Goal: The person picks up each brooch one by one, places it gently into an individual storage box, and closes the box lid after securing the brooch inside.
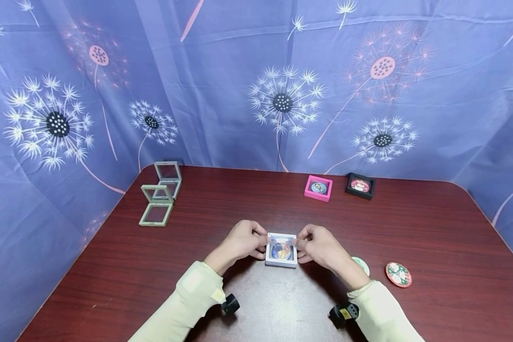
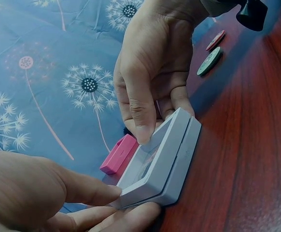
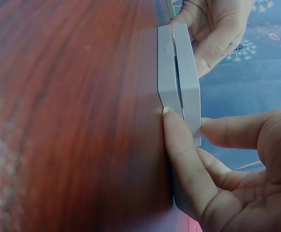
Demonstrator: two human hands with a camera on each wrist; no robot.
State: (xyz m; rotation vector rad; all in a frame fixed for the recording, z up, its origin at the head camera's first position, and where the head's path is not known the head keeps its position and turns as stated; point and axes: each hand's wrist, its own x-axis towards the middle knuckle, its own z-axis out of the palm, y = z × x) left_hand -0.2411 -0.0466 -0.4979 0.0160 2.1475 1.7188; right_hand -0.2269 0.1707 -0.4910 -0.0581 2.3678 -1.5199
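At the far left of the table (image 1: 111, 266) lie two open pale green frame boxes (image 1: 159, 199). At the middle, the left hand (image 1: 241, 241) pinches the left edge of a white square case (image 1: 281, 250) lying flat on the wood, and the right hand (image 1: 320, 247) pinches its right edge, fingertips clamped on the two halves. The step looks like pressing the case closed; the seam seems slightly ajar, so the next move calls for even pressure. Rightward lie two round badges (image 1: 398, 274), one largely hidden.
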